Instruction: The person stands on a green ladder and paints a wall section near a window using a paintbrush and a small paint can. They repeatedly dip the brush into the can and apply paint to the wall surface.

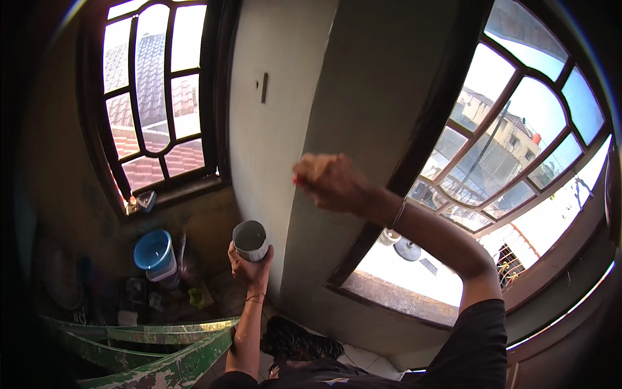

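My left hand [250, 267] grips an open, pale cylindrical container [255, 254] from below, with its mouth tilted toward me. The inside looks grey; whether that is liquid or the bare bottom, I cannot tell. My right hand [333, 182] is raised in front of the wall corner [303, 160], blurred, its fingers curled together. A small red object [297, 180] shows at the fingertips, mostly hidden by the hand. The pale wall [269, 146] is beyond both hands; whether the right hand touches it is unclear.
Barred windows stand left [160, 97] and right [505, 126]. Below the left one is a blue bucket [154, 248] among dim clutter. Worn green painted rails [194, 355] cross the lower left, beside my left forearm. Dark patterned cloth [301, 340] lies on the tiled floor. A metal strip [265, 87] marks the wall.
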A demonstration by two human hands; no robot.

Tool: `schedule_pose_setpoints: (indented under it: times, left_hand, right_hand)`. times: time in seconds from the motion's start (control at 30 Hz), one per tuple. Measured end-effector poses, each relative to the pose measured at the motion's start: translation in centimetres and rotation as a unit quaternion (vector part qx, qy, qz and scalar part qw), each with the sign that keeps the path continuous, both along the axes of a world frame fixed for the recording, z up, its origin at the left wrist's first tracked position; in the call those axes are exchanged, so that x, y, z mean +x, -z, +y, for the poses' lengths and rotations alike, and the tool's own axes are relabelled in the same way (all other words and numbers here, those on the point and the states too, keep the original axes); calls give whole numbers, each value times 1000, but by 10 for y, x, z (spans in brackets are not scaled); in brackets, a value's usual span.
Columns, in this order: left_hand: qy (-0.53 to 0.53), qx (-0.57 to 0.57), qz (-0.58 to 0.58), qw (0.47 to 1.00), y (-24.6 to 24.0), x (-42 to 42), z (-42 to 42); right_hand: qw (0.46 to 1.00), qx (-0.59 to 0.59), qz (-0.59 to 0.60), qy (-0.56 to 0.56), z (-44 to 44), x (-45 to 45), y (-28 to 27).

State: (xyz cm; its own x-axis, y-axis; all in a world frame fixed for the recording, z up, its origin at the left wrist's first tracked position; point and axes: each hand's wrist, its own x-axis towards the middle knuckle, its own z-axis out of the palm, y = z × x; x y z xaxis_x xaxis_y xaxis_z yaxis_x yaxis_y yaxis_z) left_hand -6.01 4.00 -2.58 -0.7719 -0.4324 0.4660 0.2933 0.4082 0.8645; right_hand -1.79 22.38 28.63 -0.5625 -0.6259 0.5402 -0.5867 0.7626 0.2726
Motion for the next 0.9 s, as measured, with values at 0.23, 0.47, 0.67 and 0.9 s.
schedule_pose_setpoints:
  times: [0.23, 0.47, 0.67, 0.9]
  left_hand:
    - [68, -23, 41, 997, -16, 18, 18]
    - [105, -13, 43, 993, -18, 24, 23]
    - [87, -19, 58, 994, -13, 17, 13]
    - [109, -34, 47, 992, -15, 25, -18]
  right_hand:
    - [939, 42, 337, 50, 6, 35, -356]
    - [833, 249, 488, 76, 9, 42, -403]
    - [796, 505, 288, 168, 45, 13, -182]
    - [984, -57, 145, -84, -4, 106, -40]
